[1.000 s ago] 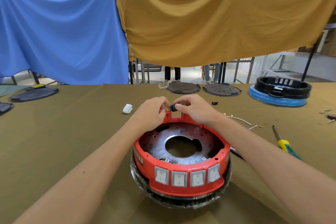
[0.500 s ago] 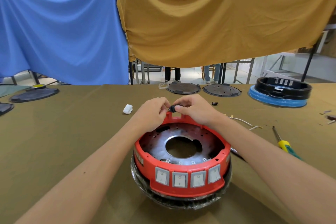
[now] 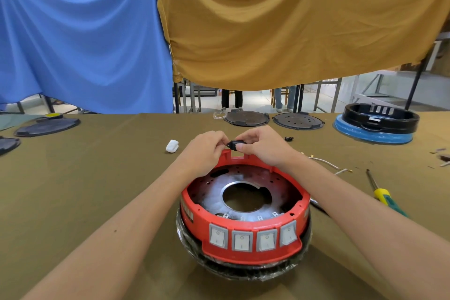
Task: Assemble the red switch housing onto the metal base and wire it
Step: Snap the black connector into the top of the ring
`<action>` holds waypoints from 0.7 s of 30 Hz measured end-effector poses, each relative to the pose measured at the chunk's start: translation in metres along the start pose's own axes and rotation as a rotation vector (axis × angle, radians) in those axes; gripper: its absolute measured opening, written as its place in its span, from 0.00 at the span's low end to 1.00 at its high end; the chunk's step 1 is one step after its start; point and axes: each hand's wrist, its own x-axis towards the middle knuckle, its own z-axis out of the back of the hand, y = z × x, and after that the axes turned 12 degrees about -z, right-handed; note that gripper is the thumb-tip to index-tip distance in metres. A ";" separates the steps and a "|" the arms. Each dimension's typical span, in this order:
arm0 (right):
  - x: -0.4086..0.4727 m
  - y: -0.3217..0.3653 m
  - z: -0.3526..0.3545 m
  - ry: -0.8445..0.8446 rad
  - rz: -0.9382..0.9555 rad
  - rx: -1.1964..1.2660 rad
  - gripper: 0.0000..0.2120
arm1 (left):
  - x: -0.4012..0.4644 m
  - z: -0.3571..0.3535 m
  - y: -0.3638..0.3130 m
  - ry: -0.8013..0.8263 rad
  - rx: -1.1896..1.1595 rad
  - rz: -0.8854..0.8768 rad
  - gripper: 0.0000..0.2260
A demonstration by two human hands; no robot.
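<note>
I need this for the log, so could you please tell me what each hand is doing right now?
Left hand: pinching the small black part.
Right hand: pinching the same part from the other side.

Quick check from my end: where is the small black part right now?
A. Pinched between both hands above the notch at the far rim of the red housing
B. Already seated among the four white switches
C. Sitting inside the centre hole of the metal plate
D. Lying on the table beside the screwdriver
A: the small black part is pinched by the left hand and right hand just above the notch in the far rim of the red housing.
</note>
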 end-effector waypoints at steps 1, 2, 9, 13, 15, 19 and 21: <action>0.000 0.000 0.000 0.002 -0.004 0.008 0.08 | 0.000 0.000 0.000 0.003 -0.002 0.000 0.09; -0.001 0.000 0.000 0.002 -0.007 0.020 0.08 | -0.001 0.000 -0.001 0.005 -0.003 0.000 0.09; -0.002 0.002 0.001 0.018 -0.001 0.021 0.08 | -0.001 0.003 -0.002 0.000 -0.016 -0.012 0.09; -0.002 0.001 0.002 0.013 -0.001 -0.001 0.08 | -0.001 0.003 -0.001 0.000 -0.022 -0.007 0.08; -0.002 0.000 0.001 0.013 0.005 -0.008 0.08 | -0.001 0.002 -0.001 0.001 -0.018 -0.005 0.08; -0.001 0.000 0.001 0.007 0.026 -0.030 0.07 | -0.001 0.003 -0.002 0.005 -0.005 -0.002 0.09; -0.001 -0.001 0.001 0.005 0.037 -0.026 0.07 | -0.001 0.003 -0.002 0.007 -0.002 -0.001 0.09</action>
